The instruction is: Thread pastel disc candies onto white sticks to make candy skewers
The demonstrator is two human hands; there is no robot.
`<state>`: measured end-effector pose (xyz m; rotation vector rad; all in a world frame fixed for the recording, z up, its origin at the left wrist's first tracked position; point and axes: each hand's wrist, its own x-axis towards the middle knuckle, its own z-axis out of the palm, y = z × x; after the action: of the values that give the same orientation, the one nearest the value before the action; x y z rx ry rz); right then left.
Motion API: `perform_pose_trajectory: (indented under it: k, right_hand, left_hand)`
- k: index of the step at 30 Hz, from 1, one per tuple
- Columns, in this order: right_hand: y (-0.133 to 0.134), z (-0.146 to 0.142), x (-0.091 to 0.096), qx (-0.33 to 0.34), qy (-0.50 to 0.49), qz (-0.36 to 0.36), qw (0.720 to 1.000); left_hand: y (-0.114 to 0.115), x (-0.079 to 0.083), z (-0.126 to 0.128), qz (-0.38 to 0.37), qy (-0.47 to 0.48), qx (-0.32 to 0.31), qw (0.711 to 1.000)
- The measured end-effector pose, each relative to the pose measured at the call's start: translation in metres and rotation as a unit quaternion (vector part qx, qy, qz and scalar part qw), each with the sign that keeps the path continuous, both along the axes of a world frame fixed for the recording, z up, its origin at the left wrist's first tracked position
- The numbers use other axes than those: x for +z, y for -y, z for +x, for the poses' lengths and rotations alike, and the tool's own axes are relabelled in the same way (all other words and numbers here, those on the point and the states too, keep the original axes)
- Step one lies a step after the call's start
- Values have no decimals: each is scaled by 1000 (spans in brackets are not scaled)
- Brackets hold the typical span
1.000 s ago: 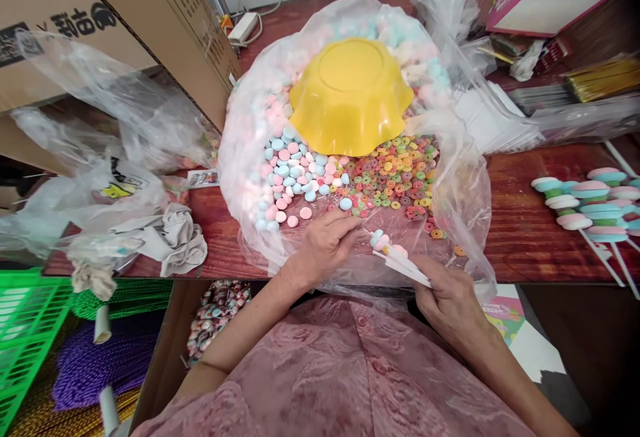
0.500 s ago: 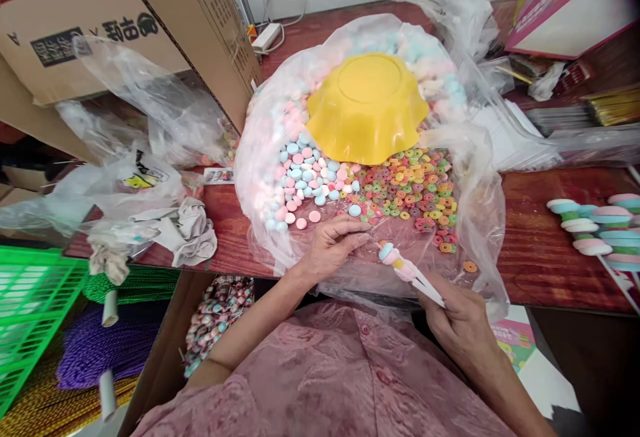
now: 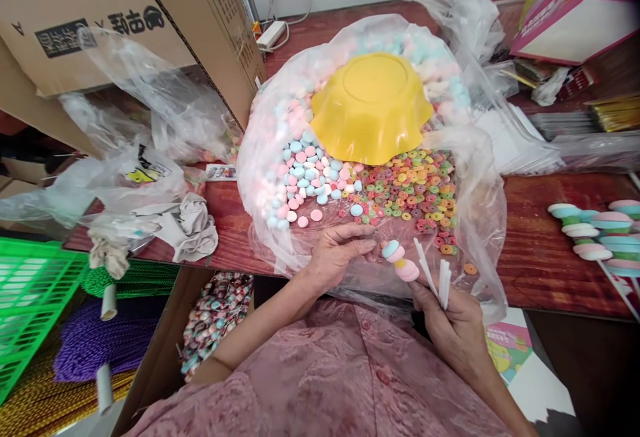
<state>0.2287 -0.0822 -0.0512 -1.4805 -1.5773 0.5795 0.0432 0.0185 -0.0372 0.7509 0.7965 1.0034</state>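
My right hand (image 3: 450,317) is closed around several white sticks (image 3: 444,283) and the lower end of a candy skewer (image 3: 400,260). Blue, white, yellow and pink sweets are threaded on that skewer, which tilts up to the left. Just left of its tip, my left hand (image 3: 340,253) is pinched, thumb against fingers; whatever sits between them is too small to make out. Ahead of the hands, pink, blue and white round candies (image 3: 310,173) and sugared gummy rings (image 3: 413,183) lie on a clear plastic sheet (image 3: 480,203). An upturned yellow bowl (image 3: 373,107) rests behind them among more candies.
Finished-looking candy skewers (image 3: 595,230) lie at the right table edge. A cardboard box (image 3: 125,30) and plastic bags (image 3: 150,170) stand at left, with a crumpled cloth (image 3: 195,227). Lower left are a green basket (image 3: 40,290) and purple cords (image 3: 95,340).
The white sticks in my right hand have swung more upright and spread apart from the candy skewer. My left hand stays pinched near the skewer's tip. The whole view has shifted slightly.
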Motion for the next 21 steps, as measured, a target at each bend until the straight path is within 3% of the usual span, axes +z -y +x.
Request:
perform_pose_trajectory:
  k: [4,9,11,16,21]
  right_hand:
    - [-1,3,3,26,46,5,999]
    - [3,12,-5,46,71,25,996]
    - [6,15,-11,36,73,33,996]
    - [10,16,-18,12,72,40,997]
    - [4,8,-17,24,72,73,994]
  left_hand:
    - [-3,6,-2,77,-41,22,996]
    - [-2,14,2,-17,-51,-33,998]
    - [0,14,4,-11,-54,-77,996]
    - [4,6,5,88,-71,-73,991]
    - [10,-9,11,122,-64,-90,986]
